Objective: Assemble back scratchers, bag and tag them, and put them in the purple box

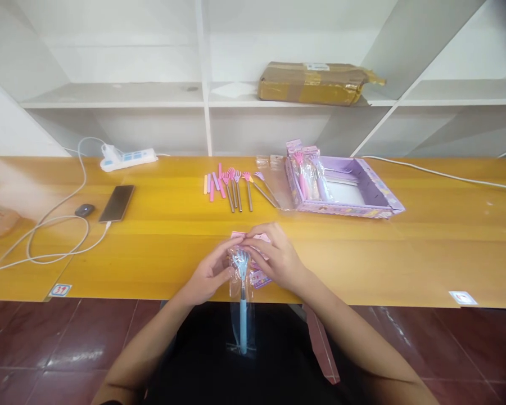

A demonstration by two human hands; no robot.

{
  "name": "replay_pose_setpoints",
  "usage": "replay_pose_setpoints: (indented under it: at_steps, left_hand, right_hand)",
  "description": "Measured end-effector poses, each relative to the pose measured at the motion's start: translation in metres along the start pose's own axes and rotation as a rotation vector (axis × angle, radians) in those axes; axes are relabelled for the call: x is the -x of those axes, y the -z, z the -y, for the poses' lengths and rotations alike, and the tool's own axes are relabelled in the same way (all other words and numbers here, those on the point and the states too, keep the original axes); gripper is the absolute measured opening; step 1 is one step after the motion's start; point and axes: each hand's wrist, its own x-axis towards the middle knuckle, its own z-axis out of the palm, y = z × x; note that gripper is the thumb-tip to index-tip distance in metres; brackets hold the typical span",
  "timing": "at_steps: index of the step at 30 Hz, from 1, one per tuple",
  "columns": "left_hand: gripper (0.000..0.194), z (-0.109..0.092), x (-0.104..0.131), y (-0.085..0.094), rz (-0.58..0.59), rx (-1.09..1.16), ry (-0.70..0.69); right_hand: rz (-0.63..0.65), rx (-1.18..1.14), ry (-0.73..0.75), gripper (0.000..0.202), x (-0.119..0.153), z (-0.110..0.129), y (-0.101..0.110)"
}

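Note:
A blue hand-shaped back scratcher [243,315] lies in a clear plastic bag, its handle reaching over the table's front edge towards my body. My left hand [208,274] pinches the upper left of the bag, the thumb beside the blue claw. My right hand [278,256] has its fingers closed at the top of the bag, close to the left fingertips. Under and beside my right fingers are printed cards [260,278], partly hidden. Beyond my hands lie several loose scratcher heads with metal rods [248,194] and several coloured handle sleeves [212,188].
A purple display box [379,191] at the right holds bagged scratchers [316,180]; flat clear bags [283,194] lie beside it. To the left are a phone [117,203], a charging cable [84,225], a black mouse-like object [85,210] and a power strip [129,159]. A taped carton [312,84] sits on the shelf.

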Motion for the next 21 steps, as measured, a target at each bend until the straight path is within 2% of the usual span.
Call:
replay_pose_setpoints:
  at_steps: [2,5,8,10,21]
  left_hand:
    - [0.061,-0.002,0.0,0.0,0.013,-0.012,0.003]
    - [0.059,-0.004,0.0,0.001,0.04,-0.027,-0.006]
    - [0.058,-0.002,0.0,0.002,0.043,-0.048,0.008]
    - [0.058,0.0,0.0,0.002,0.032,-0.052,0.018]
    - [0.059,0.002,-0.001,0.0,-0.002,0.0,0.018]
  right_hand:
    - [-0.047,-0.091,-0.092,0.019,0.002,-0.001,-0.004]
    - [-0.144,-0.294,-0.341,0.025,0.006,-0.005,-0.014]
    - [-0.096,-0.481,-0.571,0.029,0.009,-0.007,-0.022]
    - [-0.061,-0.541,-0.648,0.031,0.008,-0.007,-0.024]
    - [-0.024,-0.598,-0.636,0.03,0.005,-0.008,-0.017]
